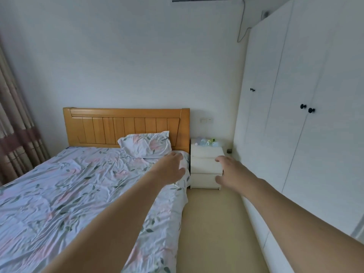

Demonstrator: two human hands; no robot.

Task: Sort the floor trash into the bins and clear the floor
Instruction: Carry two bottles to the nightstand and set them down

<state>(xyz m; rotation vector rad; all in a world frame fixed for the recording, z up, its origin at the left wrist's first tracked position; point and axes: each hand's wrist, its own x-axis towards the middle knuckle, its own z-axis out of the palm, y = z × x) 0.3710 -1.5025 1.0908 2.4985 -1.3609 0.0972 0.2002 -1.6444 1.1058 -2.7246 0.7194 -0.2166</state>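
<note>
Both my arms stretch forward over the aisle between bed and wardrobe. My left hand (171, 166) hovers over the bed's right edge, fingers spread, holding nothing. My right hand (228, 173) is in front of the white nightstand (204, 152), fingers apart and curled a little, also holding nothing. The strip of beige floor (212, 223) in view shows no trash. No bins appear in this view. A small dark object (229, 150) sits on the floor in the corner by the nightstand; I cannot tell what it is.
A bed with a floral sheet (69, 194), pillow (145, 145) and wooden headboard (126, 125) fills the left. Bottles and small items (205, 141) lie on the nightstand top. A white wardrobe (299, 125) with black knobs lines the right. Curtains (15, 125) hang far left.
</note>
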